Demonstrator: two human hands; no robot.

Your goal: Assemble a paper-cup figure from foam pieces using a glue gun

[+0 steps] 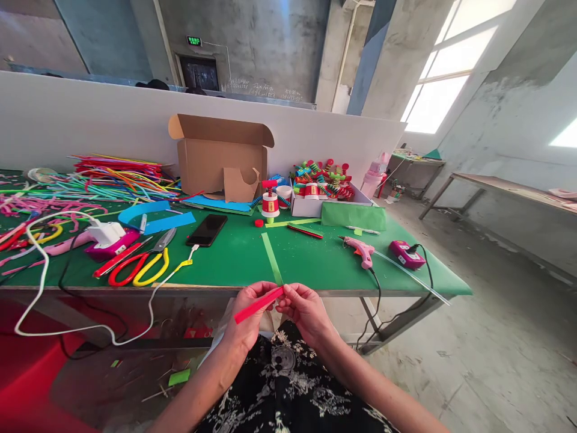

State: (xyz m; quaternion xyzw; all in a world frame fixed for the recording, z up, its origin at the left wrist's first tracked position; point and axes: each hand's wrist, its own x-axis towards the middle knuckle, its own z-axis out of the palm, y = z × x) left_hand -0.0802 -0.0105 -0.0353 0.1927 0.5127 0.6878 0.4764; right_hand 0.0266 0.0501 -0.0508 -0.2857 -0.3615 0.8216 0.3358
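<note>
Both my hands meet in front of the table's near edge, above my lap. My left hand point(249, 313) and my right hand point(303, 307) are both closed in a pinch on a red paper strip point(258, 305), which slants from lower left up to the right. A light green paper strip point(271, 257) lies on the green table point(315, 264) and reaches the edge just above my hands. My lap is covered by black flower-patterned cloth.
On the table: a pink glue gun point(362, 249), a black phone point(207, 230), red and yellow scissors point(139, 264), a white charger with cable point(107, 231), an open cardboard box point(220, 157), coloured pipe cleaners point(108, 174), a white box of finished toys point(322, 187), green folded paper point(354, 215).
</note>
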